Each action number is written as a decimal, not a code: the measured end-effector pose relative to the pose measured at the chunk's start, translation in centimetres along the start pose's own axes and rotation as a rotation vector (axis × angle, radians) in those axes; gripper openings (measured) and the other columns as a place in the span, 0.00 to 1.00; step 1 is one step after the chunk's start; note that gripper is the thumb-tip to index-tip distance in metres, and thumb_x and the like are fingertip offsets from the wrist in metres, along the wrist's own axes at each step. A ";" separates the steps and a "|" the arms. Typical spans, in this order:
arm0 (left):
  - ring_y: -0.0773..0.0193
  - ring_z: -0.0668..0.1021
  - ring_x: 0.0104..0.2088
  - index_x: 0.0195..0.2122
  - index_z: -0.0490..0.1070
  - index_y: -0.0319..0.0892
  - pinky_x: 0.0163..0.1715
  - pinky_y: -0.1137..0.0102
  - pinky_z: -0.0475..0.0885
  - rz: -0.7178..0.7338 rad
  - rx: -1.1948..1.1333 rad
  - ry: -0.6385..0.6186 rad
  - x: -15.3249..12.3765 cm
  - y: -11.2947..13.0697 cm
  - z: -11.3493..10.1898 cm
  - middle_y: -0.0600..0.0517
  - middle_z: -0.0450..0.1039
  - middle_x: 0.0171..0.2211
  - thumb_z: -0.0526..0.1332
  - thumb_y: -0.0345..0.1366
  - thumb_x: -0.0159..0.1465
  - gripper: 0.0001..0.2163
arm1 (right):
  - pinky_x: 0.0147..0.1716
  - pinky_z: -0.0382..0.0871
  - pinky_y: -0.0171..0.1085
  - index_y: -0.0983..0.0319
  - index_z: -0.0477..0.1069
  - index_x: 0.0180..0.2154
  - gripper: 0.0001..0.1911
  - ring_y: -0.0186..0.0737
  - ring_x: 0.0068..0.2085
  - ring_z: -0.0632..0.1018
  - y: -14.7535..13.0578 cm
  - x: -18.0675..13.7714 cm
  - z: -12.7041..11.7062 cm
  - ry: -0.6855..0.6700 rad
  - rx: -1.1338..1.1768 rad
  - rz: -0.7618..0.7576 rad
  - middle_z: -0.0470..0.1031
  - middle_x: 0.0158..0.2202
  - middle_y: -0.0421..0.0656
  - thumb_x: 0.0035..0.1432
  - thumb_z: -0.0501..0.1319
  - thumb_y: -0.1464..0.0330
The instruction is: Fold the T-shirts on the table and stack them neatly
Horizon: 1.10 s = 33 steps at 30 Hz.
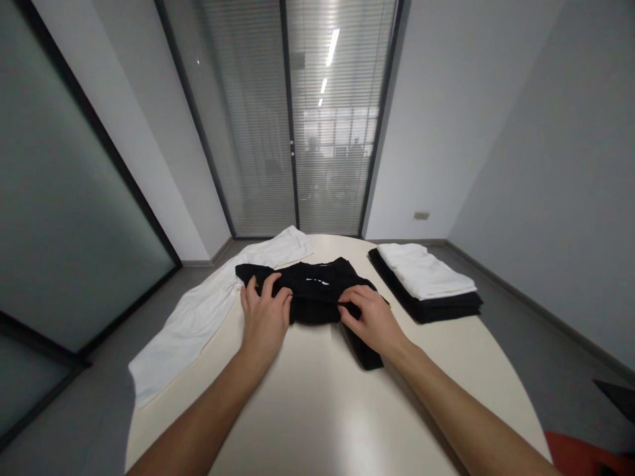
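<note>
Handling a black shirt [312,294] with both hands, mid-table, far of centre. Shirt's laid as a wide, short, bunched band running left to right: neckline side far, small white print [317,282] facing up just below it, horizontal crease across the near half. Fabric matte, plain otherwise, edges uneven. One black flap drops toward the near right, under the right wrist; can't tell if it's sleeve or hem.

Left hand [265,311]: on the shirt's left end, fingers spread over the cloth; can't tell if the thumb grips underneath. Right hand [372,314]: thumb and index pinching the shirt at the crease, right side.

Around it: long white garment [208,307] along the table's left edge, wrinkled, far end just beside the shirt. Right: folded white garment [421,271] atop black folded clothes [449,307], edges neat. Table [297,403] is cream, rounded.
</note>
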State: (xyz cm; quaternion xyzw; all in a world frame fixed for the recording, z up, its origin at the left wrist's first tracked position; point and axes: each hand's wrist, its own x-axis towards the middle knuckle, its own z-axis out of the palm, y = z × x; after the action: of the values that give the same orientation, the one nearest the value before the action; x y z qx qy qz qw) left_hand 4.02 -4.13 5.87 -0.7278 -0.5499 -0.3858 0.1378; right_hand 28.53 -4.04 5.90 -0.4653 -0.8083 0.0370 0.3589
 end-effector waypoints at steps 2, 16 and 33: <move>0.29 0.54 0.67 0.37 0.76 0.47 0.61 0.30 0.48 0.015 0.024 0.051 0.1 0.3 -0.4 0.47 0.69 0.59 0.60 0.31 0.66 0.05 | 0.45 0.68 0.44 0.59 0.75 0.37 0.06 0.45 0.44 0.76 -0.1 0.0 -0.1 -0.001 -0.008 0.018 0.79 0.41 0.45 0.64 0.60 0.65; 0.57 0.77 0.43 0.40 0.71 0.44 0.46 0.63 0.72 -0.121 -0.387 0.069 0.3 0.6 0.1 0.47 0.75 0.41 0.52 0.38 0.72 0.09 | 0.37 0.67 0.37 0.58 0.72 0.36 0.11 0.40 0.34 0.76 0.0 0.1 -1.0 0.037 0.269 0.176 0.78 0.33 0.40 0.66 0.56 0.61; 0.67 0.72 0.26 0.46 0.67 0.43 0.28 0.72 0.68 -0.263 -0.564 0.012 0.9 -1.8 0.9 0.54 0.72 0.32 0.57 0.41 0.69 0.09 | 0.45 0.70 0.41 0.59 0.77 0.42 0.14 0.45 0.42 0.80 3.9 0.5 -2.4 -0.010 0.333 0.284 0.81 0.40 0.43 0.64 0.59 0.58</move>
State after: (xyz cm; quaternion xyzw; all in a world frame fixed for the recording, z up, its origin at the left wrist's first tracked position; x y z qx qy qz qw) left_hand 2.86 -2.33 5.54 -0.6579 -0.5098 -0.5418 -0.1173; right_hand 32.68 -2.07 6.37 -0.5085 -0.7193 0.2224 0.4177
